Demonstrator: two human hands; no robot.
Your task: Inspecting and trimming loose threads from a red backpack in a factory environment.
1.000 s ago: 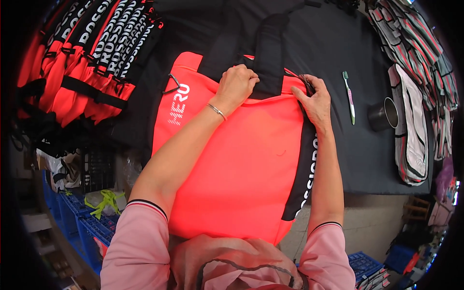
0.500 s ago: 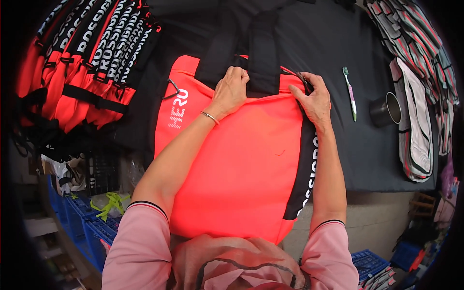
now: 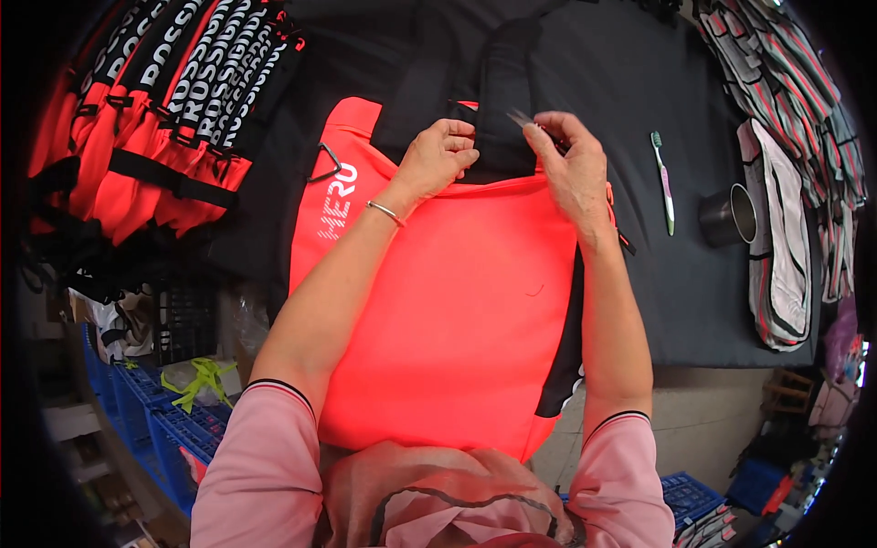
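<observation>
A bright red fabric bag (image 3: 457,301) with black straps (image 3: 498,100) lies flat on the black table (image 3: 639,265) in front of me. My left hand (image 3: 437,157) pinches the bag's top edge where a black strap joins it. My right hand (image 3: 571,164) hovers at the same edge and holds a small metal tool (image 3: 523,119), perhaps thread snips, pointing at the strap. A black side strap runs down the bag's right edge.
A stack of matching red and black bags (image 3: 155,119) lies at the left. A toothbrush (image 3: 664,183) and a metal cup (image 3: 728,217) sit to the right, beside striped fabric pieces (image 3: 786,201). Blue crates (image 3: 155,420) stand on the floor at lower left.
My right hand has left the bag's right corner and moved left and up to the strap, now with the small tool in it. My left hand stayed at the top edge.
</observation>
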